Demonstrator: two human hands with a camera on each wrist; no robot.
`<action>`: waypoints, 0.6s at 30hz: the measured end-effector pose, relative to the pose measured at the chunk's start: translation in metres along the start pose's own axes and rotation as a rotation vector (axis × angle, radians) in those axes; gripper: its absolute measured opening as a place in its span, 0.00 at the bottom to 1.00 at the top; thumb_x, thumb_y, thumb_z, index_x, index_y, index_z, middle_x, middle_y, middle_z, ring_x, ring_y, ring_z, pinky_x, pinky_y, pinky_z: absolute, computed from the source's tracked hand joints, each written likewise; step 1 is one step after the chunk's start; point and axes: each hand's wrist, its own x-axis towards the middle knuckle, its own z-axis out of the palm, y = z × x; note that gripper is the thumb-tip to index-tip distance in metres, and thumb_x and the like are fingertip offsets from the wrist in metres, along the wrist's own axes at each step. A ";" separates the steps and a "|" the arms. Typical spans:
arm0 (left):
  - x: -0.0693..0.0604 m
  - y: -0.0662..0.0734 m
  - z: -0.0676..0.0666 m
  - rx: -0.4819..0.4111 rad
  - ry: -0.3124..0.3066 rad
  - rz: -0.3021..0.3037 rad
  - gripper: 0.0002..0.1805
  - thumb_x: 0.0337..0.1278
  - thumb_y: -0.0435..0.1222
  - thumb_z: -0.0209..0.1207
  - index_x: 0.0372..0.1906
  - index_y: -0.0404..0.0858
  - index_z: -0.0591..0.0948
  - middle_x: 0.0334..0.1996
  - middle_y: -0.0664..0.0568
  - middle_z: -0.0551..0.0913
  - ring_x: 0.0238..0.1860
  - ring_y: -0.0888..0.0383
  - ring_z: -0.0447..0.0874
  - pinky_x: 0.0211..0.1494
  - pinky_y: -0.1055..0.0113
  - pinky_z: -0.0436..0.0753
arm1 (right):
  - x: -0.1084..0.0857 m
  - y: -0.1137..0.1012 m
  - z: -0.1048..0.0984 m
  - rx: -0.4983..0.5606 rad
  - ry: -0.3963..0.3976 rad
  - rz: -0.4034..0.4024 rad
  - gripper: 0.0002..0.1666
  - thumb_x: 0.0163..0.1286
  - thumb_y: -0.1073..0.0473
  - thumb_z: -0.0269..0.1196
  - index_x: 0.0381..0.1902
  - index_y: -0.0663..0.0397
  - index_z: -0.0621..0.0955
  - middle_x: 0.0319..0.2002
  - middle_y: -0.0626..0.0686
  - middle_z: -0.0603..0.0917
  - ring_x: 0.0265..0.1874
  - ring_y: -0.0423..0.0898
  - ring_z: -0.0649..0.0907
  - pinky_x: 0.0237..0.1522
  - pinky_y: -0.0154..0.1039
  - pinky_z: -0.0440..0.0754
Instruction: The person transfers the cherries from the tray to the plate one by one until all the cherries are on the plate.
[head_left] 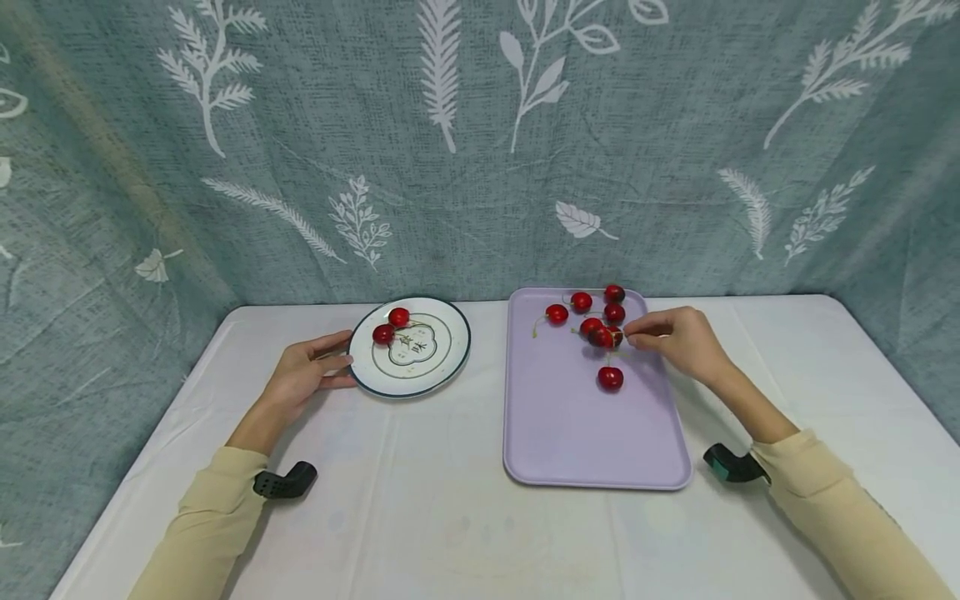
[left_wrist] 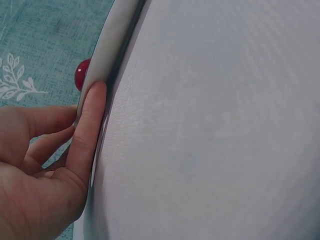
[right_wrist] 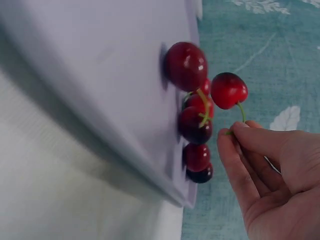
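Note:
On the left, a white plate [head_left: 442, 367] with a dark blue rim carries two red cherries [head_left: 383, 334]. My left hand [head_left: 296, 377] holds the plate's left edge, thumb and fingers at the rim; the left wrist view shows a finger lying along the plate's outer side [left_wrist: 115, 45]. Over the far right part of a lilac tray [head_left: 577, 433], my right hand [head_left: 678, 342] pinches the green stem of a cherry [right_wrist: 229, 91], between thumb and fingertip. That cherry hangs from its stem in the right wrist view. Several more cherries [head_left: 611, 378] lie on the tray, partly overlapping.
A white cloth covers the table [head_left: 420, 517]. Behind it hangs a grey-green curtain [head_left: 465, 217] with white leaf prints. Black wrist devices [head_left: 288, 481] sit at both sleeves. Between plate and tray lies a strip of white cloth.

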 end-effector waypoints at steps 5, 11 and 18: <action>0.000 0.001 0.000 0.009 0.006 -0.007 0.31 0.68 0.23 0.50 0.74 0.29 0.58 0.73 0.33 0.56 0.37 0.70 0.82 0.47 0.67 0.88 | 0.002 -0.005 0.002 0.067 -0.002 0.036 0.11 0.64 0.65 0.68 0.44 0.64 0.87 0.40 0.60 0.88 0.38 0.44 0.87 0.34 0.23 0.82; 0.000 0.001 0.000 -0.003 -0.001 -0.004 0.31 0.67 0.23 0.50 0.74 0.29 0.58 0.73 0.33 0.56 0.37 0.69 0.82 0.46 0.68 0.88 | 0.008 -0.011 0.011 0.138 0.004 0.046 0.12 0.64 0.64 0.68 0.45 0.64 0.87 0.41 0.60 0.88 0.33 0.32 0.84 0.36 0.24 0.83; 0.001 0.000 0.000 0.000 0.003 0.001 0.32 0.67 0.23 0.51 0.74 0.29 0.58 0.73 0.32 0.56 0.37 0.69 0.82 0.46 0.67 0.88 | 0.015 -0.025 0.022 0.150 0.003 0.030 0.11 0.64 0.63 0.68 0.43 0.63 0.87 0.39 0.58 0.88 0.32 0.39 0.85 0.34 0.32 0.85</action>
